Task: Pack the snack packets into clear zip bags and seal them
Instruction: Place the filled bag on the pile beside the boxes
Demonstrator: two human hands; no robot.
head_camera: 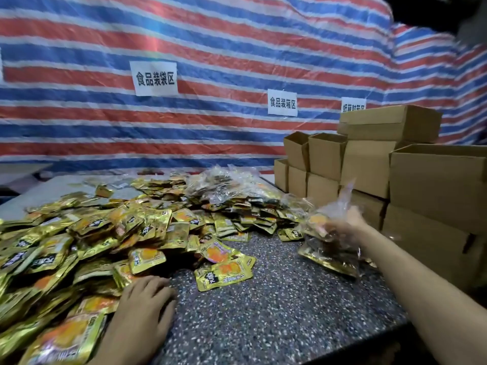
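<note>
Head view: the right hand (345, 222), blurred, grips a filled clear zip bag (326, 219), while the left hand (147, 293) lies flat and empty beside the heap of gold snack packets (79, 233). These look light, slippery and crinkly, best pinched by an edge. Wall signs beyond both hands read 食品装袋区 (154, 78) and 食品装箱区 (282, 102).

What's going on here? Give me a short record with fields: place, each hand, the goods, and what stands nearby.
surface: speckled table
left hand: lying flat at the edge of the loose gold snack packets
right hand: holding a clear bag with packets inside, blurred
filled bags: heaped at the back
cardboard boxes: stacked at right
backdrop: striped tarp with paper signs
</note>
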